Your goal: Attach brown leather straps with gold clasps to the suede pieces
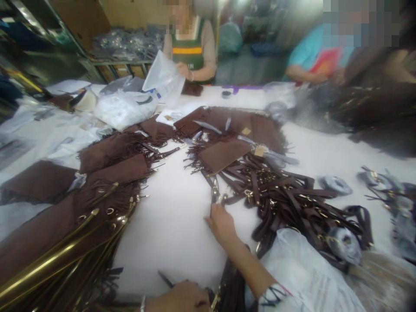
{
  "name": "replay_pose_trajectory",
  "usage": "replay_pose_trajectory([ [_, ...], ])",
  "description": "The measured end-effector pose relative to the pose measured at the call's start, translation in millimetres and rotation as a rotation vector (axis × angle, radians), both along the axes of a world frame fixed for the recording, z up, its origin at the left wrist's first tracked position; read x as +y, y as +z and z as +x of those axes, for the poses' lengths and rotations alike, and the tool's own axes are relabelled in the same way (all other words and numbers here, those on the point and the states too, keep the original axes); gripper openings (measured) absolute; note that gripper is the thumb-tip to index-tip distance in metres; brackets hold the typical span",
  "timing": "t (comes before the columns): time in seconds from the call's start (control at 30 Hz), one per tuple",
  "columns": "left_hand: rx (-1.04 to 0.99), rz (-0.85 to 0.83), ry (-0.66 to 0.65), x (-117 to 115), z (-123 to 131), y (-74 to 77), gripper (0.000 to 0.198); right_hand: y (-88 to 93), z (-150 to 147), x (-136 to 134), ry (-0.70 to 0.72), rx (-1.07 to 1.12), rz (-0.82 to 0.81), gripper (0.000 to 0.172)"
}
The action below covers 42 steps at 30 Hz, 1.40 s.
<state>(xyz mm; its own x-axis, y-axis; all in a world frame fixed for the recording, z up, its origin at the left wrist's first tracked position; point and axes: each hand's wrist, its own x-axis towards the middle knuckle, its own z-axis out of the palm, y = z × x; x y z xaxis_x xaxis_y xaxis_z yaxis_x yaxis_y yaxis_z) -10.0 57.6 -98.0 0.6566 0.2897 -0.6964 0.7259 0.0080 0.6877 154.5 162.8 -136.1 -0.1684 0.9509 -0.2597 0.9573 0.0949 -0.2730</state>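
My right hand (221, 225) is closed on the end of a dark brown strap (214, 190) with metal fittings, beside a brown fringed pouch (224, 155). At the bottom edge my left hand (182, 297) is curled, partly cut off by the frame, and a dark pointed piece (165, 278) sticks out near it. What its fingers hold is too blurred to tell. To the right of my right hand lies a tangled heap of brown straps (279, 199) with gold-coloured clips. More straps (232, 284) lie under my right forearm.
Large brown fringed pieces with gold zips (65, 251) are stacked at the left. Clear plastic bags (302, 268) lie at lower right, near wrapped strap coils (344, 245). Across the white table (162, 216), one person holds a white plastic bag (164, 78); another holds something red (326, 65).
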Motion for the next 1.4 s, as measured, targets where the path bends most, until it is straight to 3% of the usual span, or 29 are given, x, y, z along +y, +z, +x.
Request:
replay_pose_trajectory([
  [0.07,0.065,0.026,-0.011,1.1,0.6,4.4,0.026,-8.3,-16.4,-2.1,0.046,-0.034,0.005,0.015],
  [0.17,0.093,0.049,-0.012,2.1,1.3,12.0,0.026,-12.3,-11.7,-24.9,0.179,-0.048,-0.021,0.030],
  [0.33,0.019,0.130,-0.077,0.3,0.7,13.6,0.027,8.4,38.3,-51.1,0.255,-0.113,-0.028,0.031],
  [0.47,-0.072,0.167,-0.104,-3.1,-0.5,14.6,0.032,12.9,30.3,-41.7,0.241,-0.125,0.028,0.020],
  [0.63,-0.056,0.098,-0.035,-7.0,-11.5,41.7,0.032,-13.0,-9.7,-33.3,0.302,-0.040,-0.001,0.016],
  [0.73,0.050,0.015,0.038,-8.9,-19.7,59.0,0.043,-21.2,-7.9,-45.7,0.326,-0.006,-0.032,0.011],
  [0.83,0.112,-0.026,0.045,-9.5,-22.2,66.0,0.045,-21.4,3.2,-67.7,0.333,0.010,-0.063,0.014],
  [1.07,0.077,-0.019,0.024,-9.6,-15.9,72.1,0.036,-21.1,10.9,-99.4,0.410,0.033,-0.099,0.016],
  [1.23,-0.002,0.013,-0.045,-24.9,-18.0,56.6,0.038,5.8,11.1,-103.1,0.416,0.197,-0.122,0.011],
  [1.33,0.008,-0.007,-0.080,-32.1,-17.6,46.6,0.037,16.6,4.4,-114.2,0.445,0.398,-0.273,0.008],
  [1.4,0.024,-0.019,-0.045,-30.9,-18.1,47.9,0.033,14.7,-0.1,-124.7,0.440,0.378,-0.397,0.016],
])
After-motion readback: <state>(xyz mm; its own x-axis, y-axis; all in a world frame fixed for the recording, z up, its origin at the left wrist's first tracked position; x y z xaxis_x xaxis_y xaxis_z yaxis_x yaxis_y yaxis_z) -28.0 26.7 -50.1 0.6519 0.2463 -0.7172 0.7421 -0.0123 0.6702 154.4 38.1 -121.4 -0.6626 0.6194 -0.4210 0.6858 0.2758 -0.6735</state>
